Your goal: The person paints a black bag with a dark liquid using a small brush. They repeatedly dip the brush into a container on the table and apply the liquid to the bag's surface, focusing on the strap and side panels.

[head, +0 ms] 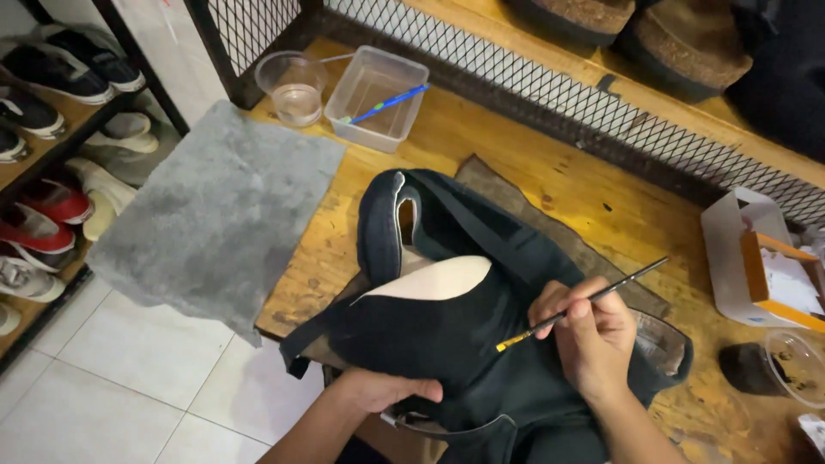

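A black fabric bag (464,283) with a pale patch lies on the wooden table (550,185). My right hand (589,335) grips a thin paintbrush (584,305) like a pen, its yellow-ferruled tip resting on the dark fabric just below the pale patch. My left hand (382,391) presses on the bag's lower edge at the table's front, holding the fabric down.
A grey fluffy cloth (215,215) hangs over the table's left corner. Behind it stand a clear cup (294,86) and a clear tub (375,94) with a blue brush. A white box (760,258) and a small cup of dark paint (786,365) sit right. Shoes (51,155) fill a rack at left.
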